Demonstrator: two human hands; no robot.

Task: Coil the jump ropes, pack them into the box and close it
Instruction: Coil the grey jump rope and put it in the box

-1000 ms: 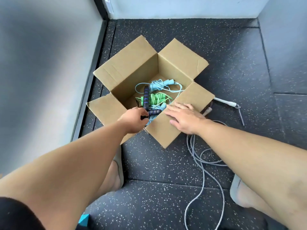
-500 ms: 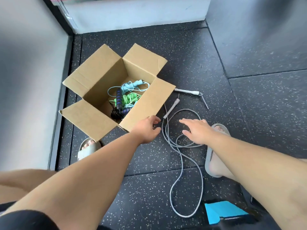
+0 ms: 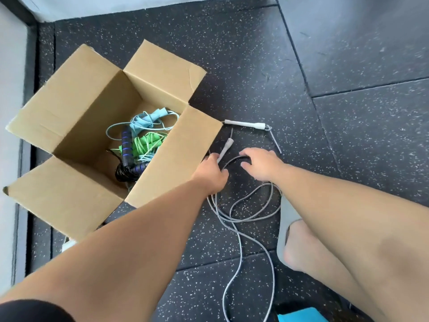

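In the middle of the frame the left hand [image 3: 212, 171] is gripping one white handle [image 3: 224, 148] of the grey rope [image 3: 234, 219], and the right hand [image 3: 263, 165] is hooking curled fingers over a loop, seemingly to start coiling it. The rest is lying loose on the floor [image 3: 255, 66], right of the open box [image 3: 185, 145] holding the other ropes [image 3: 139, 145].

Floor [image 3: 255, 66]: black tiles, white-speckled, with straight seams [image 3: 371, 88] between them. Left wall [image 3: 11, 77]: plain light grey, dark skirting strip [image 3: 32, 66] along its base. Far wall [image 3: 139, 5]: pale, plain. Soft light gives a dull sheen on the upper-right tiles
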